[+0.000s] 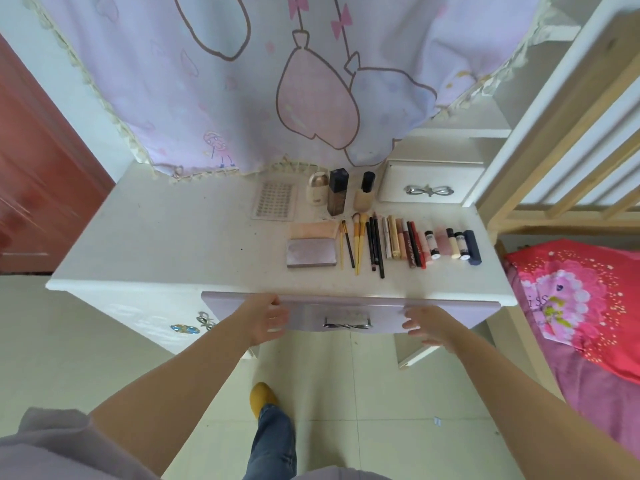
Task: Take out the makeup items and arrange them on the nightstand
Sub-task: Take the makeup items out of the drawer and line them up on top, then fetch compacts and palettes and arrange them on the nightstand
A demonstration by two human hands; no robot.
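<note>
Closing step: left hand (266, 318) and right hand (427, 327), fingers spread flat, holding nothing, press drawer front (346, 313); makeup row (398, 242) at 1 o'clock on nightstand (173, 237); next, even push

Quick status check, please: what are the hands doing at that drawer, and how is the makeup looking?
Both hands, left and right, open against drawer front. Makeup items lined up on nightstand. Nothing in the way.
</note>
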